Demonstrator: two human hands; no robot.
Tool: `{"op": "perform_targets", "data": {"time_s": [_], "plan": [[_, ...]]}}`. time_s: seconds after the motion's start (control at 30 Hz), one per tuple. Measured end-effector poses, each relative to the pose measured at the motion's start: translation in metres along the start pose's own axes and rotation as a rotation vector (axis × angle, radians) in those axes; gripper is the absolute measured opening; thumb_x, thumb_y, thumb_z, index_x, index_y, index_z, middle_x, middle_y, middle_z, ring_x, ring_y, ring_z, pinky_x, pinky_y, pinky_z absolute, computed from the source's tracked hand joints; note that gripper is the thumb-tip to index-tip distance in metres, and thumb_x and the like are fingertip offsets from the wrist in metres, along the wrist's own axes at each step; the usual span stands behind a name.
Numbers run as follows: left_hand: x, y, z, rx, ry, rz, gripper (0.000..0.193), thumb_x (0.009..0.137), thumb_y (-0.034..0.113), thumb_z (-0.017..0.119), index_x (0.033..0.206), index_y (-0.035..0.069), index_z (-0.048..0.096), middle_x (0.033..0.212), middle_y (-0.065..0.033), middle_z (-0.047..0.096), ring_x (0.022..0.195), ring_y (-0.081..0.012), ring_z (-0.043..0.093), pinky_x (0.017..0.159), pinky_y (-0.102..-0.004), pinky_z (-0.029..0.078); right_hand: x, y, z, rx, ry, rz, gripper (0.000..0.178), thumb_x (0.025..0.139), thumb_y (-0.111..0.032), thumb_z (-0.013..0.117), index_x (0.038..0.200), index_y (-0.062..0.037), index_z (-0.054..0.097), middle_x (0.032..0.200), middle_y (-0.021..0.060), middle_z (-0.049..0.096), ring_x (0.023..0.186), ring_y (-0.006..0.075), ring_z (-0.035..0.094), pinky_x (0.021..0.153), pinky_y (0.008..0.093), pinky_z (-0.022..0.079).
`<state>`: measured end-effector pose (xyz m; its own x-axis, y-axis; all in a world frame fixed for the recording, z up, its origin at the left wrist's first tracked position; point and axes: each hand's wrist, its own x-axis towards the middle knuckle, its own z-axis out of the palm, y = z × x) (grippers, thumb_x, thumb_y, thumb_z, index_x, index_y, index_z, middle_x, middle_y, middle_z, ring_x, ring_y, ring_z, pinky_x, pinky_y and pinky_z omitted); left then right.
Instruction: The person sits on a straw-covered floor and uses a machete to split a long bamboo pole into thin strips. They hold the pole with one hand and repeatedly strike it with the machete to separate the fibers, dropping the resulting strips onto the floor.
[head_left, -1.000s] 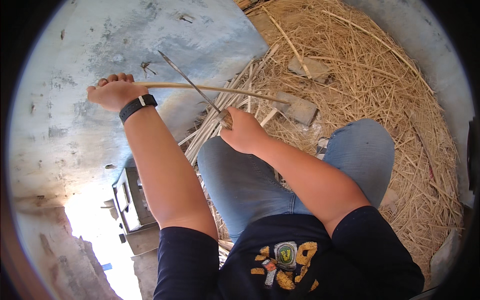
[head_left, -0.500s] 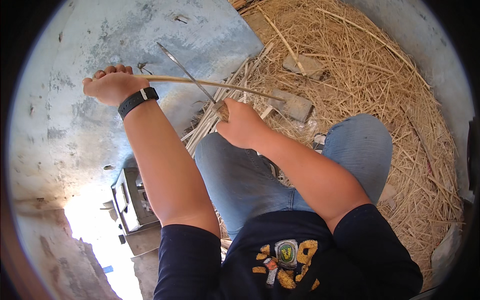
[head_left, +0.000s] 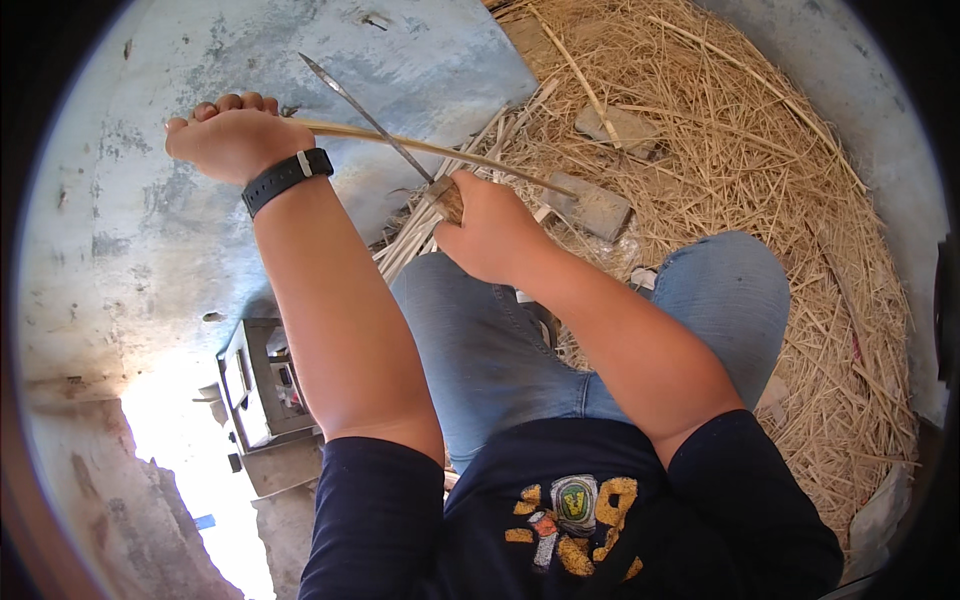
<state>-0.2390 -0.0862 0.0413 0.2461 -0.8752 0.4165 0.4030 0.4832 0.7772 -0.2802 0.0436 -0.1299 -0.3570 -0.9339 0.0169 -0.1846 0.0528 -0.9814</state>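
Note:
A long, pale bamboo strip (head_left: 480, 160) slants down from my left hand (head_left: 235, 140) to a flat block (head_left: 592, 205) on the floor. My left fingers are curled round its upper end, with a black watch on that wrist. In my right hand (head_left: 495, 225) is the wooden handle of a knife (head_left: 365, 115) with a narrow, pointed blade. The blade points up and to the left and crosses the strip near the handle; whether it touches the strip I cannot tell.
Straw-like shavings (head_left: 740, 160) cover the floor, with another flat block (head_left: 617, 130) among them. A bundle of pale strips (head_left: 425, 225) lies beside my left knee. A blue-grey wall (head_left: 130, 230) rises on the left, near a metal cabinet (head_left: 262, 385).
My left hand has risen slightly, lifting the strip's upper end. The knife and my right hand have shifted a little, with the blade tip now further up and left.

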Motion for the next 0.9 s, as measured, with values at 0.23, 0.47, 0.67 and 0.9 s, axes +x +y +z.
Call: {"op": "perform_targets", "data": {"time_s": [0.23, 0.47, 0.67, 0.9], "plan": [[-0.018, 0.003, 0.017, 0.007, -0.111, 0.072, 0.033, 0.095, 0.035, 0.029, 0.07, 0.013, 0.032, 0.058, -0.0013, 0.03, 0.052, -0.0147, 0.022, 0.052, -0.0313, 0.021, 0.005, 0.003, -0.018, 0.014, 0.05, -0.006, 0.037, 0.082, -0.015, 0.065, 0.112, 0.0043, 0.056, 0.099, 0.026, 0.067, 0.099, 0.0395, 0.065, 0.085, 0.0453, 0.052], [-0.015, -0.001, 0.012, -0.001, -0.135, 0.043, 0.033, 0.095, 0.034, 0.027, 0.07, 0.013, 0.032, 0.058, -0.0005, 0.03, 0.053, -0.0141, 0.021, 0.053, -0.0309, 0.021, 0.001, -0.006, -0.023, -0.029, -0.019, 0.073, 0.041, 0.082, -0.014, 0.064, 0.117, 0.0041, 0.056, 0.1, 0.025, 0.067, 0.097, 0.0381, 0.066, 0.086, 0.0436, 0.052], [-0.015, -0.001, 0.022, 0.01, -0.131, 0.058, 0.031, 0.094, 0.033, 0.027, 0.071, 0.013, 0.032, 0.059, -0.0004, 0.03, 0.054, -0.0142, 0.022, 0.054, -0.0312, 0.021, 0.02, 0.056, -0.01, -0.098, 0.124, 0.047, 0.048, 0.08, -0.014, 0.063, 0.123, 0.0061, 0.055, 0.092, 0.0225, 0.067, 0.086, 0.0332, 0.066, 0.076, 0.0418, 0.052], [-0.003, -0.004, 0.007, 0.024, -0.098, 0.061, 0.031, 0.095, 0.032, 0.027, 0.072, 0.013, 0.032, 0.059, -0.0009, 0.031, 0.054, -0.0149, 0.022, 0.054, -0.032, 0.022, 0.012, 0.039, 0.003, 0.02, 0.075, 0.024, 0.036, 0.081, -0.013, 0.062, 0.112, 0.0047, 0.058, 0.094, 0.022, 0.066, 0.08, 0.0311, 0.066, 0.074, 0.0415, 0.052]]}}
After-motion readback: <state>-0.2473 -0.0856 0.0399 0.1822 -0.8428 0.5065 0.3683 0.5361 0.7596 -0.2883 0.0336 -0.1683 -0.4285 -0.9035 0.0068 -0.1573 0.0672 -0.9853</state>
